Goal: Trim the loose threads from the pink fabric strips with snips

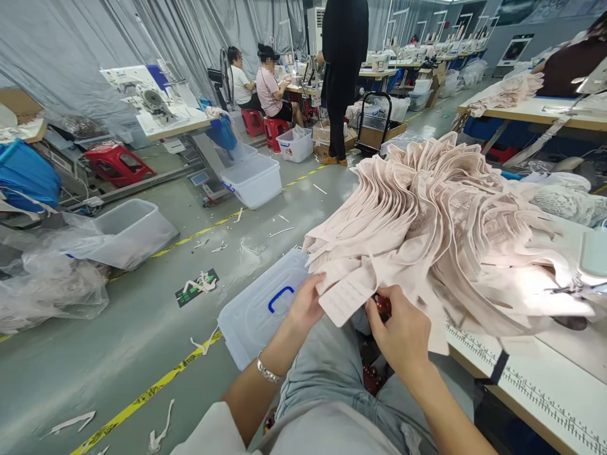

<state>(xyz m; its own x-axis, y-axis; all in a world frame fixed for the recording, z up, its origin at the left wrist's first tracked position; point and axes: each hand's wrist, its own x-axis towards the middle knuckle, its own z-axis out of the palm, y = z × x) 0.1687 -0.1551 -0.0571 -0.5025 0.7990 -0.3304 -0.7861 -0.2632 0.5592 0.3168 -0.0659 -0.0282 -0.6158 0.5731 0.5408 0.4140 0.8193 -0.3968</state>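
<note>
A pale pink fabric piece [347, 296] with rows of faint lines hangs over my lap, its lower end square-cut. My left hand [306, 306] closes on its left edge, thumb on top and the other fingers partly beneath. On the other side, my right hand [403, 332] pinches near the right edge with thumb and index finger; the exact grip point is partly hidden. Just beyond both hands, a large heap of layered pale pink fabric pieces [408, 202] spreads over the sewing table [531, 385] and droops past its edge. The held piece appears to lie against that heap.
A lidded plastic bin [253, 309] with a blue handle stands on the floor beside my left leg. A sewing machine's needle area [576, 284] is at the right. Open bins [253, 180], fabric scraps and a standing person [345, 76] are farther off.
</note>
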